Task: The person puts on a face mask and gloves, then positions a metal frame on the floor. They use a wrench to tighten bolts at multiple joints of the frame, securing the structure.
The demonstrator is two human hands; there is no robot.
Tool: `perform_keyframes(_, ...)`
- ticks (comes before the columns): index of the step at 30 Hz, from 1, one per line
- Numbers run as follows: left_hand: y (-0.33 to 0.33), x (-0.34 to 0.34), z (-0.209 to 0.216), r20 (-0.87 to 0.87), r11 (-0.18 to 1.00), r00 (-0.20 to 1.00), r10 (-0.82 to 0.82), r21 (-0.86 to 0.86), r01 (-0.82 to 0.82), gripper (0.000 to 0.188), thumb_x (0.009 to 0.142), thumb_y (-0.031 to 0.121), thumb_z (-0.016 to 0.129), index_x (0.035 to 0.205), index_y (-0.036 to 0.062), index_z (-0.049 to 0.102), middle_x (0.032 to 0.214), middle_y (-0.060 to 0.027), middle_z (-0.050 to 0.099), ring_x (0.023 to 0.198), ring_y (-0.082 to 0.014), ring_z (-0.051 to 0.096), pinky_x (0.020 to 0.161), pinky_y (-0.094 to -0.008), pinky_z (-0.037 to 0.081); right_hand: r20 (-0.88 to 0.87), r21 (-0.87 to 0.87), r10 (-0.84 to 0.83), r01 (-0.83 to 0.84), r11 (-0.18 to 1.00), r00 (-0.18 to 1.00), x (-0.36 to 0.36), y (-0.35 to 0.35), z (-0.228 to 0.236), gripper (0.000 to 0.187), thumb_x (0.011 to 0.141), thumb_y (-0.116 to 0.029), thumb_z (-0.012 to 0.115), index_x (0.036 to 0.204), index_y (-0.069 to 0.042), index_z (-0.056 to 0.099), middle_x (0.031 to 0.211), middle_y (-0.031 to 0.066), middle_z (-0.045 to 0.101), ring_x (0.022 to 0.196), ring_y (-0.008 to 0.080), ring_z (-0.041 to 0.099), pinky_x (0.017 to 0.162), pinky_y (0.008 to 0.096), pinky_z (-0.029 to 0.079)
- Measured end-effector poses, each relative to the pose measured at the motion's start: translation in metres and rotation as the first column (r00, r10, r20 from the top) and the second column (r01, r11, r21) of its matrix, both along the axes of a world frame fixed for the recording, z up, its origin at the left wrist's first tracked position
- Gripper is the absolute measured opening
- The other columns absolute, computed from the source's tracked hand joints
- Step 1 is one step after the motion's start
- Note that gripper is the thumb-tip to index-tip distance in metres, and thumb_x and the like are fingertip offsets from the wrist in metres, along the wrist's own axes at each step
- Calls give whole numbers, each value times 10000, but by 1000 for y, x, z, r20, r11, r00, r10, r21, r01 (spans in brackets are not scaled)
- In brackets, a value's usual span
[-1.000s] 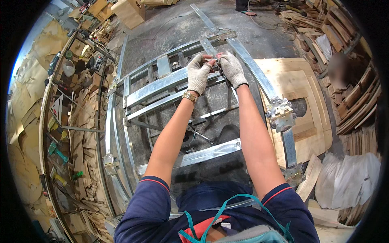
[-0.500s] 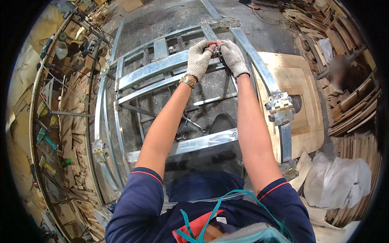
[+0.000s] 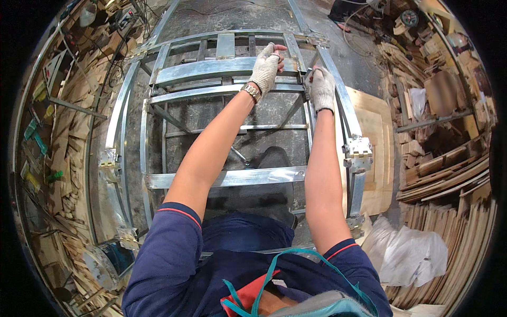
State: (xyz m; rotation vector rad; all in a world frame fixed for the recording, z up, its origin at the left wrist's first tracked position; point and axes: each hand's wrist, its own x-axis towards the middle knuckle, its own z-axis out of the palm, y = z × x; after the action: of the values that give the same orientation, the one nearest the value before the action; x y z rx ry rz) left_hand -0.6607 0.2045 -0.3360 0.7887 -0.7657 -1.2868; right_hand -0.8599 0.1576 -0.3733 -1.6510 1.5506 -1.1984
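My left hand, in a whitish knit glove with bare fingertips, is over the far crossbar of a grey metal frame. Its fingers are partly curled but apart, and nothing shows in them. My right hand, gloved the same way, is at the frame's far right corner, beside the slanting right rail. Those fingers are bent together against a small dark part at the bar joint; what they grip is too small to make out. A metal-banded watch circles my left wrist.
Hinge-like brackets sit on the frame's right side, with others on the left. A wooden panel lies right of it. Stacked wood strips and a white plastic sheet are farther right; wood scraps fill the left.
My hands were together at the far bar and are now apart, the right one lower and to the right. The view has shifted, so the frame sits differently in the picture.
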Motion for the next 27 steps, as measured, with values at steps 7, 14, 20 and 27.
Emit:
perform_keyframes(7,31,34,11,899,959,337,280,-243,-147,317,965,376,663,1182,145,652,977,-98,637,967,-327,637,889,-465,476,-158,143,26,-3,990,987,-2,38,16,413,960,-332,564,1000,25,768,874,209,745,847,334,721,796,436,528)
perform_keyframes(14,55,67,30,963,982,-197,182,-190,-24,580,768,326,819,1293,152,646,1309,-193,575,1304,-362,526,1120,-525,349,-265,244,28,39,969,964,15,39,26,521,956,-431,529,966,34,765,903,287,727,937,468,697,858,536,503)
perform_keyframes(20,46,64,33,946,989,-304,111,-136,-60,636,697,395,888,1240,149,668,1316,-193,560,1298,-373,511,1093,-539,358,-324,184,-16,79,980,946,5,30,11,528,950,-458,548,990,18,772,917,296,722,959,461,707,872,523,515)
perform_keyframes(27,27,66,13,907,976,-381,176,-212,-53,543,711,277,873,1195,125,678,1313,-188,548,1275,-375,522,1078,-537,399,-386,127,-7,60,990,922,9,27,10,549,959,-461,553,980,46,763,929,300,724,968,454,713,895,521,526)
